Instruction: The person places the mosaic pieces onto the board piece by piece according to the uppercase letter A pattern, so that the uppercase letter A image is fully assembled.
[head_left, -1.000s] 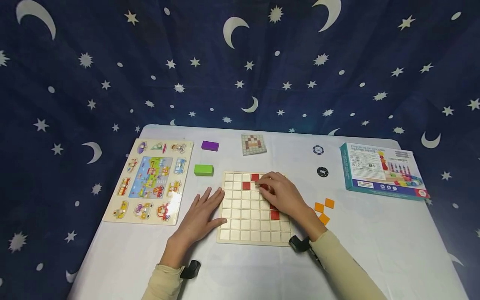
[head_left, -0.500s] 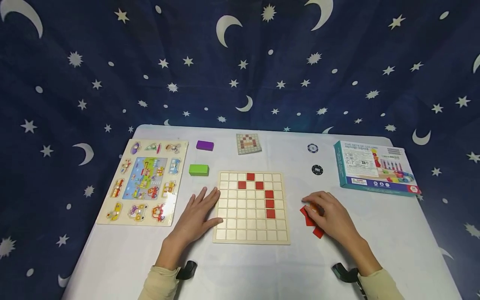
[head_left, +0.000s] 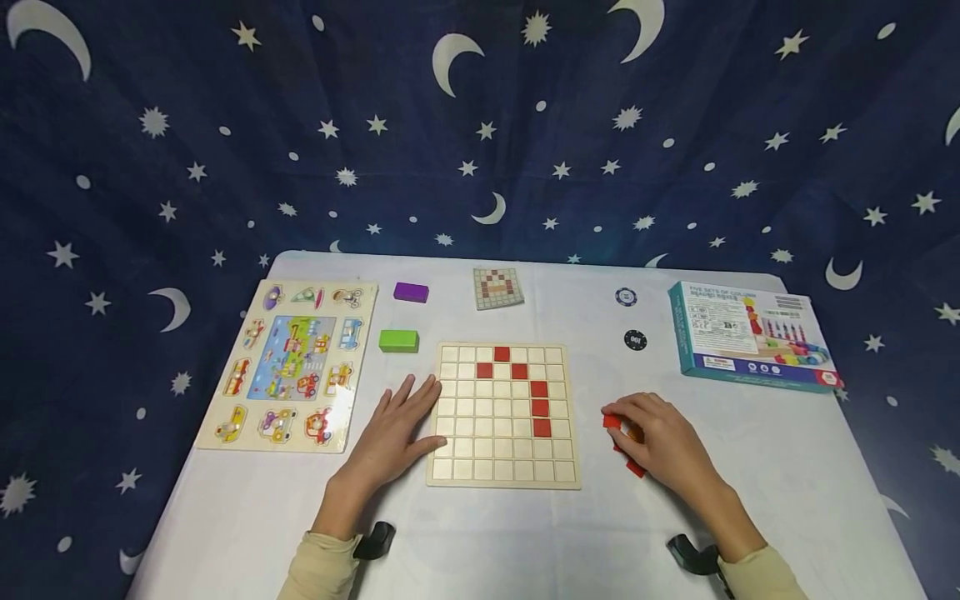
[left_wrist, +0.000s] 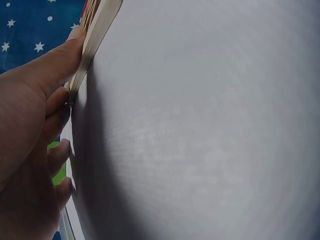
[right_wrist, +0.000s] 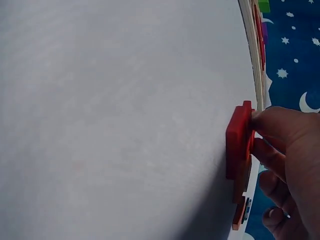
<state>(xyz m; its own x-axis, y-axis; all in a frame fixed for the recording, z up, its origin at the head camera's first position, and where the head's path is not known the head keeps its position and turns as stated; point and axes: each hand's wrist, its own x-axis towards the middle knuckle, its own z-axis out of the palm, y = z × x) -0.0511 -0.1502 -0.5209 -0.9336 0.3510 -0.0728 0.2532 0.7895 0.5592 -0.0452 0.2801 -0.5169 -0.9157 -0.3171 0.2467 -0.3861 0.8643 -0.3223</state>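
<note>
A wooden grid board (head_left: 502, 450) lies at the table's centre with several red tiles (head_left: 540, 408) set in its upper cells. My left hand (head_left: 397, 429) lies flat on the table, its fingers against the board's left edge; in the left wrist view the thumb (left_wrist: 60, 55) touches that board edge (left_wrist: 97, 30). My right hand (head_left: 652, 433) is to the right of the board over a small pile of loose tiles. It pinches a red tile (head_left: 612, 422) at its fingertips, seen close up as a red tile (right_wrist: 238, 137) above an orange tile (right_wrist: 239, 218).
A vehicle peg puzzle (head_left: 288, 362) lies at the left, with a purple block (head_left: 411, 292) and a green block (head_left: 398, 340) beside it. A pattern card (head_left: 497, 287), two poker chips (head_left: 635, 340) and a teal box (head_left: 750, 337) lie further back.
My right hand left the board's upper cells, moved right to the loose tiles and now pinches one red tile. The left hand has stayed put.
</note>
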